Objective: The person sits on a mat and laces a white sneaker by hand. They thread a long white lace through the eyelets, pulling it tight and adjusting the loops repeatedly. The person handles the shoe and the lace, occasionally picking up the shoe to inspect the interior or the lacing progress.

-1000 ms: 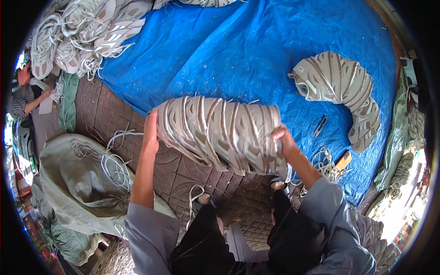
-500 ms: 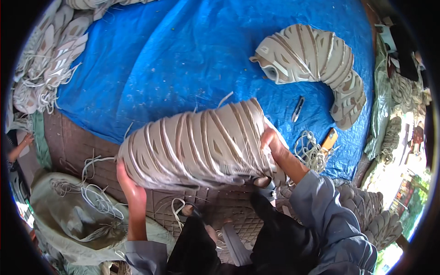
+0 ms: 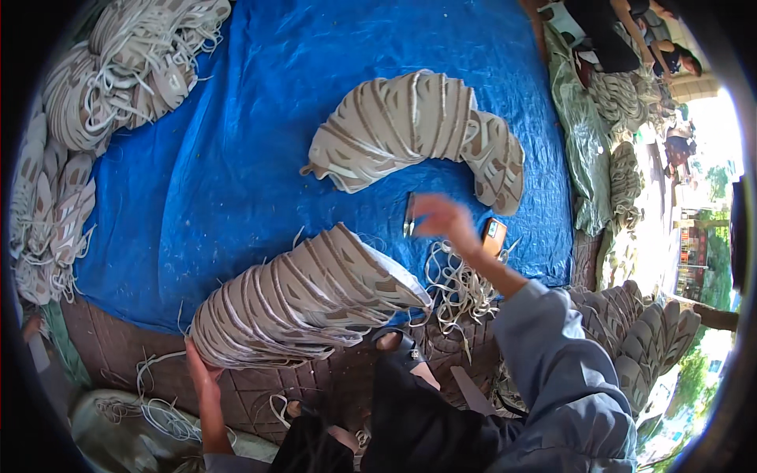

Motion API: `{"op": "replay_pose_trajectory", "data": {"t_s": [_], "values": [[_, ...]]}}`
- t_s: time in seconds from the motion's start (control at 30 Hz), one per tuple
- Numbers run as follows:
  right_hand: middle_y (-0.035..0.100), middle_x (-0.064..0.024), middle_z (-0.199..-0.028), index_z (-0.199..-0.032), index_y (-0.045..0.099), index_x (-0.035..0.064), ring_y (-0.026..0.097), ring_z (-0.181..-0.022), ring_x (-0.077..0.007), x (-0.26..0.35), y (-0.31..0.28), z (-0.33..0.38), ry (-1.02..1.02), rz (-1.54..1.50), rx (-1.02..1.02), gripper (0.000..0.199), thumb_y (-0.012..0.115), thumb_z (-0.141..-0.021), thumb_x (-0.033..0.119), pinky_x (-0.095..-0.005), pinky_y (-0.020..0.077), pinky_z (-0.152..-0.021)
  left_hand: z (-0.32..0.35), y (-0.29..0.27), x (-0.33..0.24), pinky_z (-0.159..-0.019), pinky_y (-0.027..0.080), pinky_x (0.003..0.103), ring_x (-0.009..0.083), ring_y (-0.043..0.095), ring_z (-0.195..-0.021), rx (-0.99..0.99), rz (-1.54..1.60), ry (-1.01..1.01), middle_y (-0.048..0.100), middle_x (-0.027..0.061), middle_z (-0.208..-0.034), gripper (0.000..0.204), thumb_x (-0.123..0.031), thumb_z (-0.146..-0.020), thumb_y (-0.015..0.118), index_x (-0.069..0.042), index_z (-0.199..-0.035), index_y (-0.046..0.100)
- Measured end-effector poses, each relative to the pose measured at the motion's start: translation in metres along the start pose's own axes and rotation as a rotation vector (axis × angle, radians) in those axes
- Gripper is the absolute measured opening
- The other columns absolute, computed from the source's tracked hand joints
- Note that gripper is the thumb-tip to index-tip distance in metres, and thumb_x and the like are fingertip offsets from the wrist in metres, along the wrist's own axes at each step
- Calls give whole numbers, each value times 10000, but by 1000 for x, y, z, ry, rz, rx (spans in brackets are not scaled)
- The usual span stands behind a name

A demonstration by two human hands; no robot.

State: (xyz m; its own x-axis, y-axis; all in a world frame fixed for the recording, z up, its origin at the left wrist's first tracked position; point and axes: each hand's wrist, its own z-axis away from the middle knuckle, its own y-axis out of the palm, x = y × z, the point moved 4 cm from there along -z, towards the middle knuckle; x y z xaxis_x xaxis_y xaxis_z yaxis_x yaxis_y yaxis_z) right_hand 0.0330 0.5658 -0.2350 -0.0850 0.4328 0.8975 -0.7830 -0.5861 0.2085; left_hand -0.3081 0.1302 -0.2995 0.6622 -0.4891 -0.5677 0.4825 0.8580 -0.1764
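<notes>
"Two bundles of nested shoe uppers, is it? Where's the near one?"

"The near bundle [image 3: 284, 299] starts at the left hand [image 3: 203, 369] and slants away to its right, the wide end pointing toward the right forearm. That hand is against the bundle's narrow end; how tightly its fingers close, I can't tell from here."

"And the right hand [image 3: 443, 218]?"

"Off the bundle and out over the blue sheet [image 3: 236, 158], fingers toward the slim knife [image 3: 409, 214] just to its left. It's a blur, so I can't say how far open it is, or whether it has hold of the knife."

"What else is around it?"

"The far bundle [image 3: 402, 118] lies curved just beyond that hand. An orange-cased phone [image 3: 494, 233] sits close to its right, and a tangle of pale laces [image 3: 457, 288] lies on the wearer's side of it."

"Anything past the left hand?"

"A heap of laced uppers [image 3: 130, 87], well beyond it at the sheet's edge."
</notes>
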Motion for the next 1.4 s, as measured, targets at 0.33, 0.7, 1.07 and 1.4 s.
{"op": "replay_pose_trajectory", "data": {"t_s": [0.33,0.7,1.07,1.4], "values": [[636,-140,-754,-835,631,13,620,-713,-228,40,-220,-40,44,1156,-643,410,750,-471,160,-306,466,-668,54,-50,-38,-546,444,355,219,550,-859,-438,-458,238,509,98,-1053,660,-589,-780,388,-77,-1198,404],[602,-67,-677,-802,632,-42,571,-586,-136,197,-194,73,-16,443,-281,199,587,-658,88,-256,451,-559,181,-18,-97,-562,455,277,182,581,-780,-301,-457,573,541,96,-1003,467,-398,-832,416,-51,-1140,472],[617,-139,-891,-1059,503,-60,628,-730,-170,334,45,235,-431,36,419,450,623,-718,207,-279,513,-692,394,122,-90,-711,463,265,149,598,-849,343,-591,921,620,114,-888,223,-145,-835,522,-17,-1015,555],[612,-171,-934,-1089,492,-42,633,-778,-240,320,246,321,-316,-678,1014,362,576,-765,97,-329,539,-687,481,137,-71,-876,378,337,226,531,-979,777,631,794,547,129,-1083,575,-484,-842,428,10,-1132,474]]}}
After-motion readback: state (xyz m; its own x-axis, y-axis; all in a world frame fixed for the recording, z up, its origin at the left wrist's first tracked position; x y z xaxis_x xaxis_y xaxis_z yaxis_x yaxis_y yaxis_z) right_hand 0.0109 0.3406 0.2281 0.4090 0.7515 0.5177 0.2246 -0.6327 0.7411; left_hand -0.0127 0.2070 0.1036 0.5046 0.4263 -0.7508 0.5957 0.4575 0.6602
